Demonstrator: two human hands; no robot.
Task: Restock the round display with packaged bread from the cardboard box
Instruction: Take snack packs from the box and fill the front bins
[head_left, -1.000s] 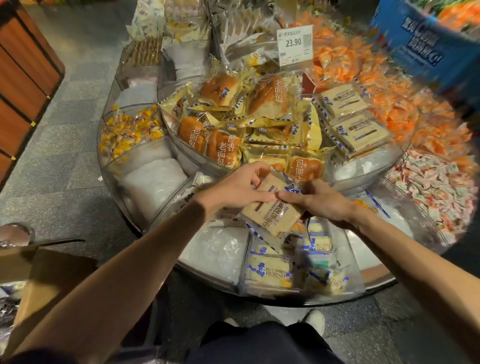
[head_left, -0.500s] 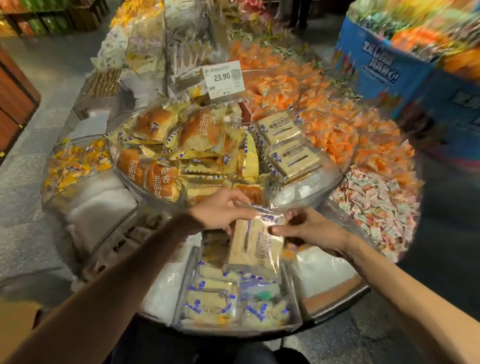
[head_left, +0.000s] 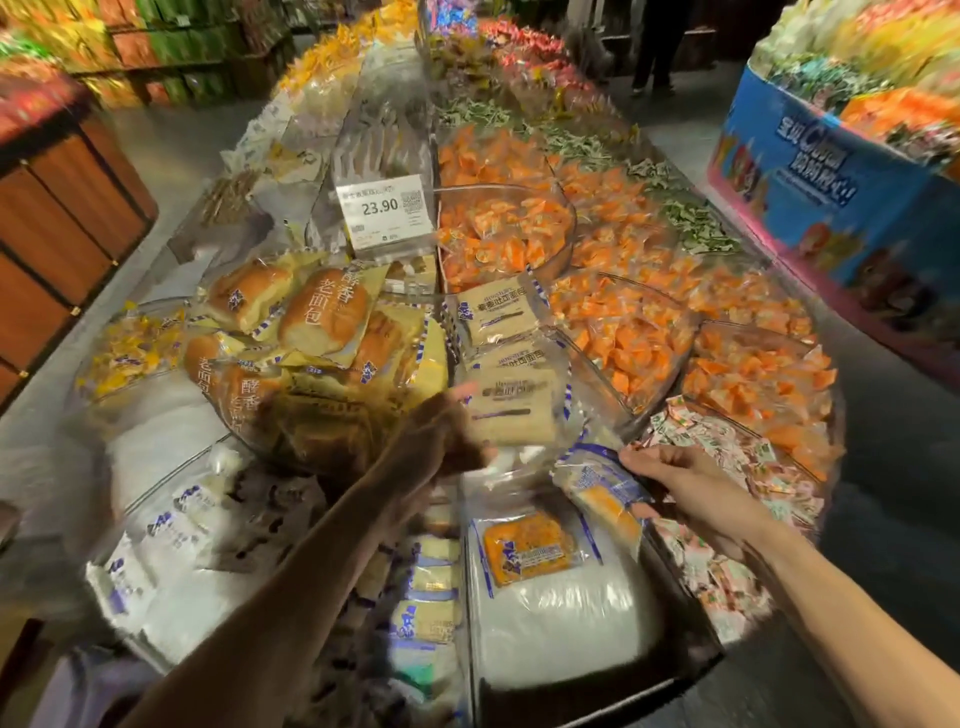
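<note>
My left hand (head_left: 441, 434), blurred by motion, grips a flat square bread packet (head_left: 511, 410) at the front of the round display's (head_left: 696, 670) upper tier, just below two like packets (head_left: 496, 312) lying there. My right hand (head_left: 691, 486) is lower and to the right, its thumb and fingers pinching the edge of a clear packet with an orange filling (head_left: 602, 493). A similar orange packet (head_left: 527, 545) lies on white padding in the front lower compartment. The cardboard box is out of view.
Brown loaf packets (head_left: 311, 317) fill the upper-left compartment behind a 23.90 price tag (head_left: 387, 208). Orange sweets (head_left: 628, 332) and mixed sweets (head_left: 727, 452) lie to the right. A blue stand (head_left: 831, 171) is at far right, a wooden bin (head_left: 62, 223) at left.
My left hand carried the square packet up from the lower compartment to the upper tier. My right hand let go of it and moved right onto the orange-filled packet. The view tilted up.
</note>
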